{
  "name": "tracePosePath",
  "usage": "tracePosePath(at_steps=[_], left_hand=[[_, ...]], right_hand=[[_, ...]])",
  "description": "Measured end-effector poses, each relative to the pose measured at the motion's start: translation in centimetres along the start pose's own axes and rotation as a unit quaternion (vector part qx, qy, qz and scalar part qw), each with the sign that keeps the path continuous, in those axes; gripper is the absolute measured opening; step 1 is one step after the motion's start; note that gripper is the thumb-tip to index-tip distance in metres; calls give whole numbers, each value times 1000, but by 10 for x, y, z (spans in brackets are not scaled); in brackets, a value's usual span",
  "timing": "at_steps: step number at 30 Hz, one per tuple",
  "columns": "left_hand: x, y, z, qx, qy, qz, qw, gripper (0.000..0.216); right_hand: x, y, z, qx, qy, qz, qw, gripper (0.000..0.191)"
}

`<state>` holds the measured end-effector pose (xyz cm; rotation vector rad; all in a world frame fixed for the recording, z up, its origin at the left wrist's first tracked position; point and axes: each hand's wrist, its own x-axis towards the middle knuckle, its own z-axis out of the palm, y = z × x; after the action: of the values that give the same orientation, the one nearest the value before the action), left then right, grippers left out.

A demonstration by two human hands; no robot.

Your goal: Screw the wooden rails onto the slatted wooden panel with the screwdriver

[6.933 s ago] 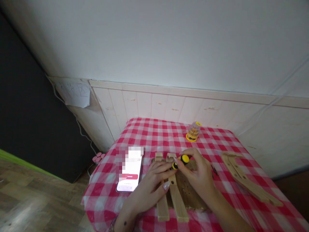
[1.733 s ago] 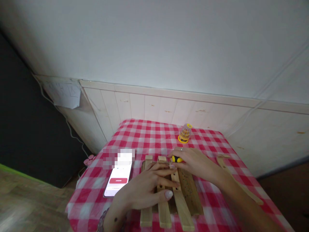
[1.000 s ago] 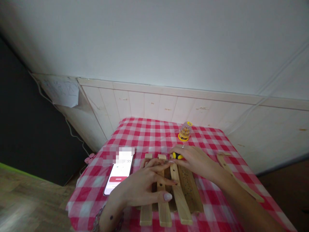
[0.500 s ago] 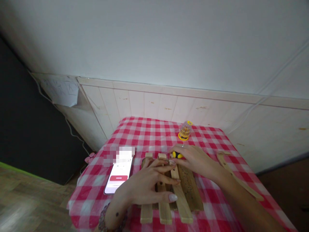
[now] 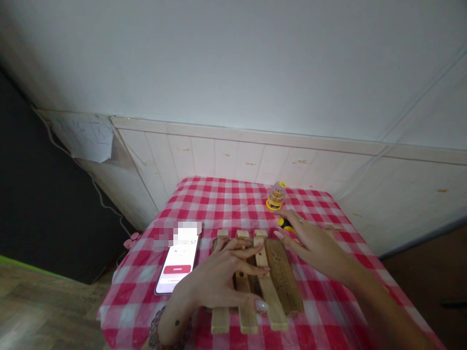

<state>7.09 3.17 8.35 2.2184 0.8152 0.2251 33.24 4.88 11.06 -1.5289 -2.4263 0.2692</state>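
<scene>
My left hand (image 5: 229, 272) lies spread over three pale wooden slats (image 5: 274, 301), its fingers pressing on them. The slats rest across a brown wooden board (image 5: 286, 277) with many small holes. Just right of the board, my right hand (image 5: 310, 243) has a short yellow-and-black screwdriver (image 5: 285, 224) between thumb and fingers. The screwdriver's shaft does not show. Beyond that hand stands a clear dome-shaped bit case (image 5: 277, 195) with a yellow base and yellow bits inside.
A phone (image 5: 177, 257) with a lit screen lies left of the board. Partly behind my right arm is a curved wooden piece (image 5: 333, 227). The table wears a red-and-white checked cloth (image 5: 219, 204) and stands near a white panelled wall (image 5: 233, 155).
My right hand has moved right, away from the top of the rightmost slat, carrying the screwdriver. My left hand stays on the slats. The view has shifted slightly.
</scene>
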Motion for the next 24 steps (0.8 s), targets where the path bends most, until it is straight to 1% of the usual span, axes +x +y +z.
tracePosePath(at_steps=[2,5,8,11,14,19,21,24], left_hand=[[0,1,0,-3,1,-3,1000,58],[0,-1,2,-5,1,-2,1000,61],[1,-5,4,6,-1,7,1000,62],[2,-7,5,9,-10,2,1000,60],[2,-7,5,2,-13,-6,1000,60],[1,-8,5,0,-11,9,1000,59],[1,-10,6,3,-9,16,1000,56],[0,-11,7,-2,-1,27,1000,54]], right_hand=[[-21,8,3,-2,0,43,999,37],[-54,15,14,44,-26,73,996,33],[-82,12,30,62,-27,102,992,27],[-99,6,44,75,-32,114,990,24],[-108,3,55,78,-19,127,989,26],[-114,8,64,66,7,147,987,27],[-114,12,63,62,3,135,989,26],[-106,22,51,48,-2,97,994,23]])
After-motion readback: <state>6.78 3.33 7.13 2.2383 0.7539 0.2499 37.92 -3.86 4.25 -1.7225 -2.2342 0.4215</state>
